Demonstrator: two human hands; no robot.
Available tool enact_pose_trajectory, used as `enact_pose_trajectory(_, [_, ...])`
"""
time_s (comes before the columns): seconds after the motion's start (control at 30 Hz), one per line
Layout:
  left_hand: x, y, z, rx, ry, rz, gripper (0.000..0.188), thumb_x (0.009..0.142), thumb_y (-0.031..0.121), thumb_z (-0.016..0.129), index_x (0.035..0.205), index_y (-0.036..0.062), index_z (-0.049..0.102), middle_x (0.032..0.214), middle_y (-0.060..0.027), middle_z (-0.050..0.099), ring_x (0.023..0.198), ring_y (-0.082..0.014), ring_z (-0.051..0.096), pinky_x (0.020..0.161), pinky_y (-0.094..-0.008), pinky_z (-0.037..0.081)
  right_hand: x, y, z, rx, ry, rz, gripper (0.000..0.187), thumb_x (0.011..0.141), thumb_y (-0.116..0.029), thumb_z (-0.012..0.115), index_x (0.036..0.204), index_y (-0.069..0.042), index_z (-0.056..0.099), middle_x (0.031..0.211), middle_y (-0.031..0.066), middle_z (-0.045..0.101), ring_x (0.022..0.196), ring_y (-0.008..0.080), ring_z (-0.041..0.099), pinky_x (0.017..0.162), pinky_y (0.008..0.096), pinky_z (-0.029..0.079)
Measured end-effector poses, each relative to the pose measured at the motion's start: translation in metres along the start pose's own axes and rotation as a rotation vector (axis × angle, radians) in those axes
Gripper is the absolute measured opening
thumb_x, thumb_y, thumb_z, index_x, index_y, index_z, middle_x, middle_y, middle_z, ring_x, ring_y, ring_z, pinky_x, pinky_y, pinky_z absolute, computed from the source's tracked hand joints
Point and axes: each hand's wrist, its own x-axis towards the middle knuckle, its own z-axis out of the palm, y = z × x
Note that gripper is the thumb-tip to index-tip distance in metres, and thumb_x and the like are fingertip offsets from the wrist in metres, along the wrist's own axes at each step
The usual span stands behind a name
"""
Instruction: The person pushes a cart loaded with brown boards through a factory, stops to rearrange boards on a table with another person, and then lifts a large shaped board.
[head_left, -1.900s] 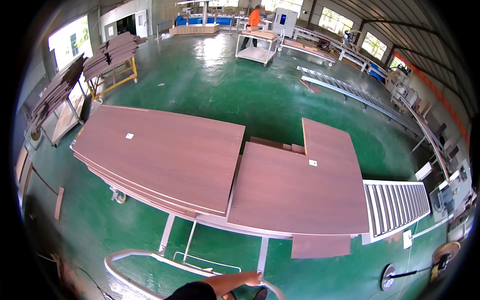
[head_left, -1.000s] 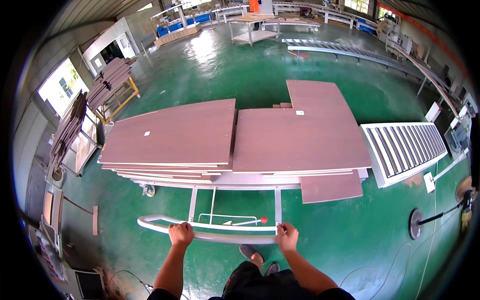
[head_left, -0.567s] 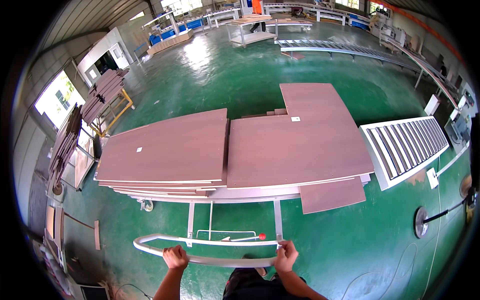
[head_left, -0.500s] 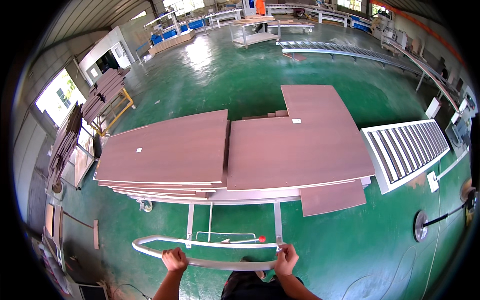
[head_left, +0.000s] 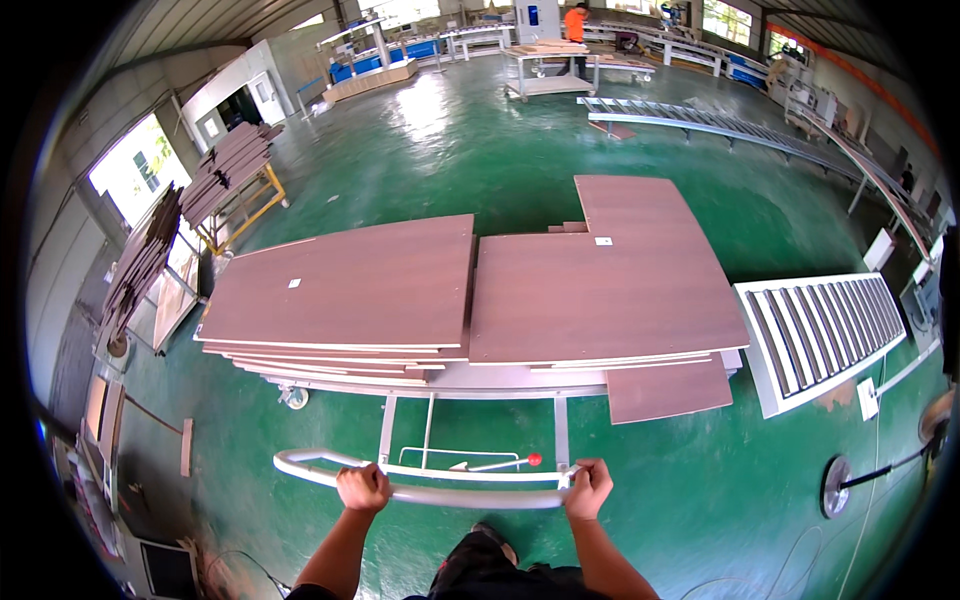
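My left hand (head_left: pixel 363 488) is wrapped round the pale metal push handle (head_left: pixel 470 497) of a cart, toward its left part. My right hand (head_left: pixel 588 488) grips the same handle at its right end. Ahead of the handle is the cart frame (head_left: pixel 560 425), with a lever ending in a red knob (head_left: pixel 535 460). On the cart lie reddish-brown panels: a stack on the left (head_left: pixel 340 290) and a large cut-out one on the right (head_left: pixel 600 300), each bearing a small white label. A smaller panel (head_left: pixel 670 390) juts out beneath the right one, toward me.
A white roller conveyor (head_left: pixel 825 335) stands close to the cart's right side. Stacked brown panels (head_left: pixel 225 175) rest on a yellow-framed rack at the left. A round metal base (head_left: pixel 837 487) and loose cables are at the right. Far back, a person in orange (head_left: pixel 575 25) stands by a table.
The handle and both hands have moved forward, away from my body. The loaded cart has shifted forward alongside the roller conveyor. Both hands keep their hold.
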Motion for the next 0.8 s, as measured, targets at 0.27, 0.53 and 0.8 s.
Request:
enact_pose_trajectory(0.27, [0.046, 0.021, 0.019, 0.040, 0.012, -0.054, 0.020, 0.065, 0.021, 0.050, 0.050, 0.0094, 0.053, 0.044, -0.0103, 0.050, 0.041, -0.0304, 0.050, 0.052, -0.0401, 0.043, 0.062, 0.000, 0.020, 0.016, 0.018, -0.009, 0.013, 0.068, 0.002, 0.040, 0.069, 0.004, 0.053, 0.053, 0.0057, 0.048, 0.047, 0.0100, 0.044, 0.044, 0.0242, 0.036])
enact_pose_trajectory(0.53, [0.109, 0.038, 0.047, 0.057, 0.049, -0.062, 0.019, 0.066, 0.020, 0.049, 0.052, 0.0095, 0.055, 0.047, -0.0113, 0.052, 0.044, -0.0300, 0.052, 0.057, -0.0390, 0.043, 0.137, 0.004, 0.051, -0.101, 0.017, -0.024, 0.012, 0.072, 0.001, 0.042, 0.068, 0.001, 0.053, 0.055, 0.0040, 0.048, 0.045, 0.0104, 0.045, 0.042, 0.0249, 0.035])
enact_pose_trajectory(0.8, [0.169, 0.063, 0.077, 0.041, 0.064, -0.075, 0.020, 0.067, 0.020, 0.048, 0.052, 0.0084, 0.055, 0.045, -0.0106, 0.050, 0.043, -0.0310, 0.050, 0.055, -0.0405, 0.042, 0.215, 0.005, 0.070, -0.110, 0.010, -0.001, 0.012, 0.072, -0.001, 0.044, 0.067, 0.002, 0.055, 0.051, 0.0033, 0.048, 0.044, 0.0100, 0.045, 0.041, 0.0256, 0.035])
